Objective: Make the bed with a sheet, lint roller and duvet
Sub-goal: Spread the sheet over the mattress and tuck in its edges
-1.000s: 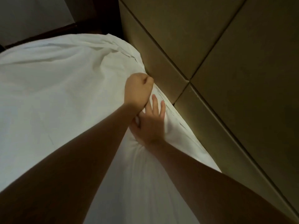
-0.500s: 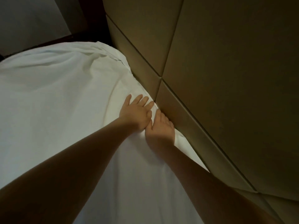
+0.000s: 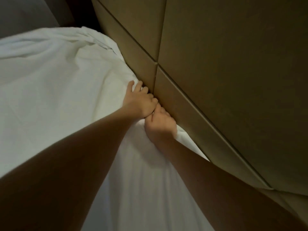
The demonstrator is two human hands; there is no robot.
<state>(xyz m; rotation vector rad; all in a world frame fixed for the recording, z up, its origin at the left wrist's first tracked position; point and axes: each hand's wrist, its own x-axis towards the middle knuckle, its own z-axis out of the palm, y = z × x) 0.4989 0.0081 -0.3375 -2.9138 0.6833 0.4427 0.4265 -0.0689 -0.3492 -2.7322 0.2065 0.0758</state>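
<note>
Sheet: the white sheet (image 3: 58,97) lay spread over the bed, and its edge ran under the fingers of both hands where the bed met the wall.
Left hand: the left hand (image 3: 139,101) had its fingers bent over a bunch of sheet edge, grasping it with the tips pushed down at the gap.
Right hand: the right hand (image 3: 160,125) touched the left, knuckles up; its fingertips were sunk out of sight in the gap, so its grip could not be told.
Padded panel: the brown padded panel (image 3: 216,80) stood right against the fingertips.
Loose folds: beyond the left fingers, the rumpled folds (image 3: 90,39) along the same edge looked untucked.
Done: the sheet seemed laid out and partly tucked.
Left: the rest of the tucking probably remained, as did the rolling and the duvet; neither lint roller nor duvet showed.
</note>
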